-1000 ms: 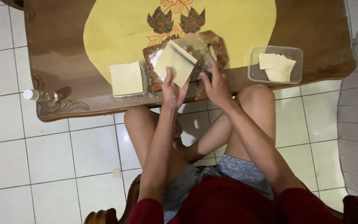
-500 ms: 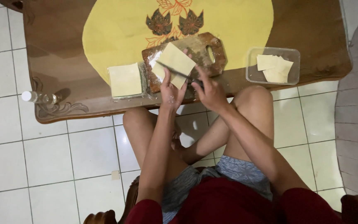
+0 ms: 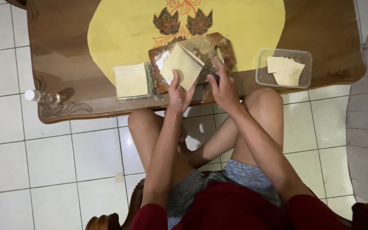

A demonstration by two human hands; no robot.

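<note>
Left hand (image 3: 179,91) pinched the pastry sheet (image 3: 182,66) over the floured board (image 3: 218,47); right hand (image 3: 223,87) gripped a knife. I feared the thin sheet tearing.

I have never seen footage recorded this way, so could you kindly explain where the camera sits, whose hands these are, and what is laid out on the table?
There is no machine here: the single view comes from a camera worn on a seated person's head, looking straight down over their knees at a low brown wooden table with a yellow oval mat.

The left hand holds the near edge of a pale yellow square dough sheet over a floury wooden cutting board. The right hand rests on the board beside it, around something dark that I cannot make out.

To the left of the board lies a stack of pale square sheets. To the right stands a clear plastic rectangular container with a few folded pieces inside. A small clear bottle with a white cap lies at the table's left edge.
</note>
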